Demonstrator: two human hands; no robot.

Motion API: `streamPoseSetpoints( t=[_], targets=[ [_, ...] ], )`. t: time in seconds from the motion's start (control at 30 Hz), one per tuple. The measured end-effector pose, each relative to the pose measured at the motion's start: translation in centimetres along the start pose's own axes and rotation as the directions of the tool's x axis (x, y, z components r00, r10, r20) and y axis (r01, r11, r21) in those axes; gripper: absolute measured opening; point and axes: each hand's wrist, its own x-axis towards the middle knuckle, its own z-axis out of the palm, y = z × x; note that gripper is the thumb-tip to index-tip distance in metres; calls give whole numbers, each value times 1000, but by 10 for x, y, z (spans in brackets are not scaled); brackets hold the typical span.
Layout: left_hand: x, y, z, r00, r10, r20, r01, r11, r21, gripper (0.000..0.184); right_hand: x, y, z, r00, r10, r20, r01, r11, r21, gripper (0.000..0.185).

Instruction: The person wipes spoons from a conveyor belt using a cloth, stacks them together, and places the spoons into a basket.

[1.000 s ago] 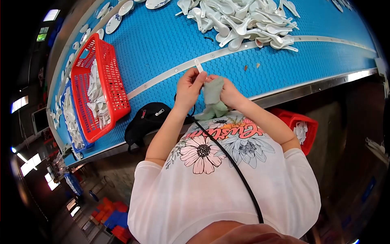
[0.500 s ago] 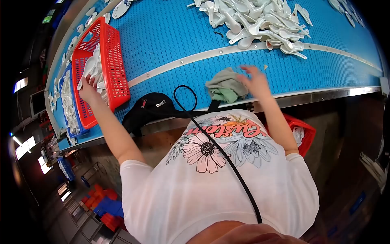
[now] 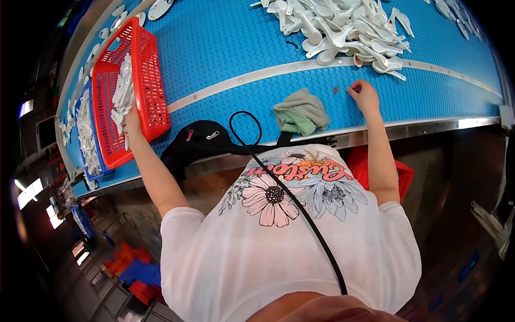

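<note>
My left hand reaches into a red plastic basket. It touches the white spoons lying in a bundle there, and its fingers are largely hidden among them. My right hand is over the blue mat, its fingers curled together in a pinch. Whatever is between those fingertips, if anything, cannot be made out. Just left of it lies a small brown scrap. A large heap of white spoons is beyond that hand. A crumpled grey-green cloth rests between my hands, nearer the right one.
A blue basket with more spoons stands left of the red one. A black pouch and strap lie at the table's front edge. Plates are at the far side. Another red basket sits below the table edge.
My left hand has lowered a spoon among the others and moved slightly right and nearer. My right hand has moved right, away from the cloth, and its spread fingers have closed.
</note>
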Motion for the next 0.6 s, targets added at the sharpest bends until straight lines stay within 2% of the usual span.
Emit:
streamPoseSetpoints(
  t=[0.03,0.07,0.13,0.17,0.23,0.27,0.33,0.47,0.53,0.6],
  targets=[
    [-9,11,0,1000,8,-4,-8,1000,23,56,-2,-3,-1,996,-92,-21,93,995,22,19],
    [-18,22,0,1000,15,-7,-15,999,45,56,-5,-8,-2,995,-95,-19,95,995,18,19],
    [-32,43,1,1000,-1,-19,2,1000,26,56,-13,-29,-3,994,-93,61,76,970,230,18],
    [-36,47,2,999,-12,-30,12,1000,10,55,-12,-32,-2,994,-94,63,78,971,227,18],
    [-25,34,1,1000,-15,-25,15,1000,19,54,-7,-36,1,957,-204,205,209,978,-1,17],
    [-20,29,1,1000,-15,-21,16,999,30,53,-4,-38,0,957,-208,204,213,977,-3,17],
    [-26,36,2,999,-31,-22,31,1000,0,52,1,-42,-3,948,-146,282,194,970,-148,15],
    [-40,52,4,999,-32,-17,31,998,-54,49,11,-42,-8,913,-224,340,304,931,-201,15],
    [-49,63,4,999,-41,-35,41,999,-23,48,14,-46,-8,876,-251,412,370,897,-242,13],
    [-51,65,5,999,3,-41,-4,1000,-24,46,10,-55,-8,867,-295,401,392,901,-185,13]
  ],
)
